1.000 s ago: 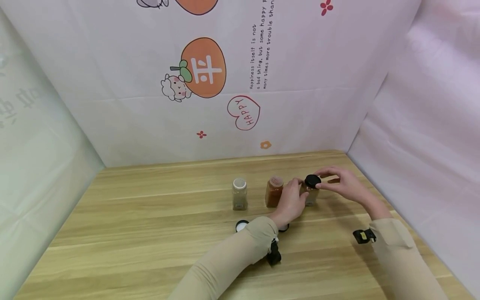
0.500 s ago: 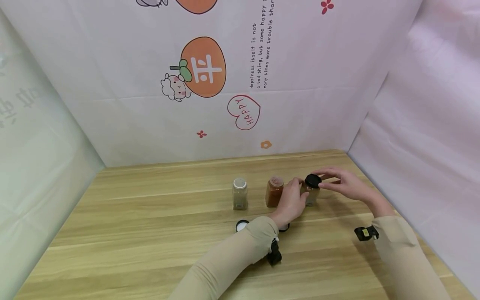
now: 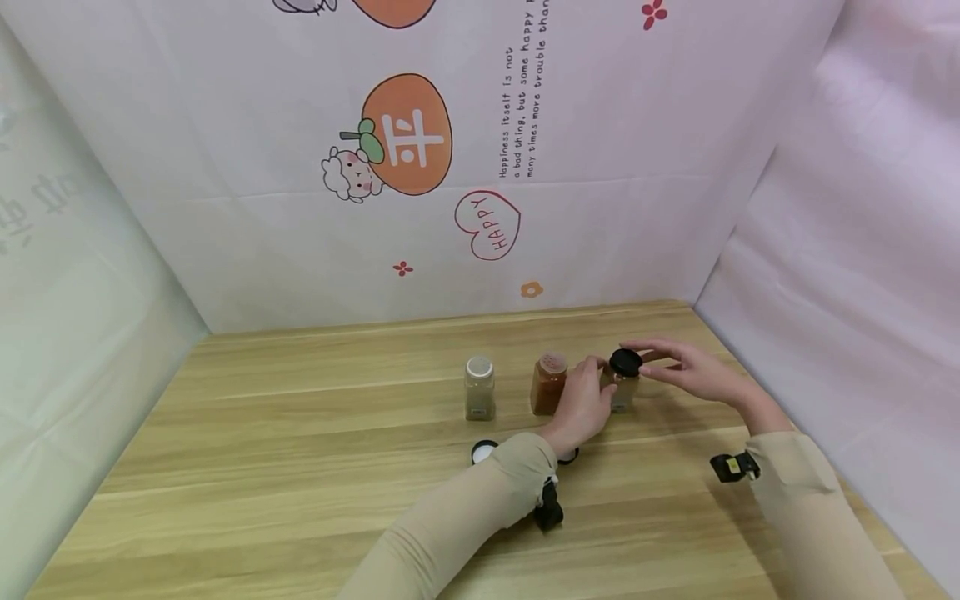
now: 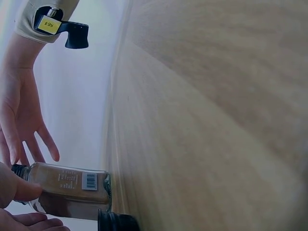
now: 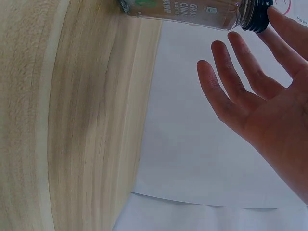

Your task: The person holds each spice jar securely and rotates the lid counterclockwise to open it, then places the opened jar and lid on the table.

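Observation:
A glass spice jar of brown powder [image 3: 621, 397] with a black lid [image 3: 626, 362] stands upright on the wooden table, at the right of a row. My left hand [image 3: 581, 407] grips the jar around its upper body; in the left wrist view the thumb lies along the glass near the neck. My right hand [image 3: 701, 372] pinches the rim of the lid between thumb and index finger, its other fingers spread out, as the right wrist view shows. The left hand partly hides the jar in the head view.
Left of the held jar stand a red-brown spice jar [image 3: 548, 390] and a pale greenish one [image 3: 480, 397], both with lids off. Two black lids lie in front: one shows its white inside [image 3: 483, 451], and another lid [image 3: 570, 456] is half hidden by the left wrist.
The right hand's fingers have shifted slightly around the lid, and the right wrist has turned a little. The left hand and the jar have stayed put.

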`<state>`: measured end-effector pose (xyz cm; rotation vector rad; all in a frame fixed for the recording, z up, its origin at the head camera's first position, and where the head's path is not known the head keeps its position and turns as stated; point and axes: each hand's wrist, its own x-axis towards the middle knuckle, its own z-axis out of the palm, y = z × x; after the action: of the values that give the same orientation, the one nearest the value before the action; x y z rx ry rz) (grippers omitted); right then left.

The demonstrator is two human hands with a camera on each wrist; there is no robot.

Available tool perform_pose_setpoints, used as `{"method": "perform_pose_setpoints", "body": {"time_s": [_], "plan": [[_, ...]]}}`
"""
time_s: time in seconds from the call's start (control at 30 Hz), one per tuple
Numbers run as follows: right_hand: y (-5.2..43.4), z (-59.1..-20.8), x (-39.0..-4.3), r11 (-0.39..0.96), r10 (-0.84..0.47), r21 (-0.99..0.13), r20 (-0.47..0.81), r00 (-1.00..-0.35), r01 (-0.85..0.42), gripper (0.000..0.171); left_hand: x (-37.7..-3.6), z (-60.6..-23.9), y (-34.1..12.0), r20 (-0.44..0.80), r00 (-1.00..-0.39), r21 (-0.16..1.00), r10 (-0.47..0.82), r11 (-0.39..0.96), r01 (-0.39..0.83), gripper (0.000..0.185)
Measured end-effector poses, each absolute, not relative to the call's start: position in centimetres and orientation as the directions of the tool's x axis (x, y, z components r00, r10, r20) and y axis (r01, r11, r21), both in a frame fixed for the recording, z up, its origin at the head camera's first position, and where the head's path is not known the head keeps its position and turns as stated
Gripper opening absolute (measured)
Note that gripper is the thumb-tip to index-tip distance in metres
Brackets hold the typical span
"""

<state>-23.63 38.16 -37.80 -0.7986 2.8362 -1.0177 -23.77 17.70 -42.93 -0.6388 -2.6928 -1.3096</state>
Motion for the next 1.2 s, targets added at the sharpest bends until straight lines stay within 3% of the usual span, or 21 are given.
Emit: {"method": "perform_pose_setpoints", "body": {"time_s": [0.7, 1.2], "plan": [[36.3, -38.4, -23.1, 0.757, -0.21, -0.578, 0.226, -0.951, -0.304, 0.057, -23.9, -42.8, 17.6, 0.237, -0.912, 0.736, 0.336, 0.55, 0.394, 0.034], [36.0, -38.8, -23.2, 0.758, -0.213, -0.565, 0.261, -0.942, -0.328, 0.047, -23.8, -43.0, 17.6, 0.251, -0.905, 0.724, 0.342, 0.554, 0.41, 0.034]]}}
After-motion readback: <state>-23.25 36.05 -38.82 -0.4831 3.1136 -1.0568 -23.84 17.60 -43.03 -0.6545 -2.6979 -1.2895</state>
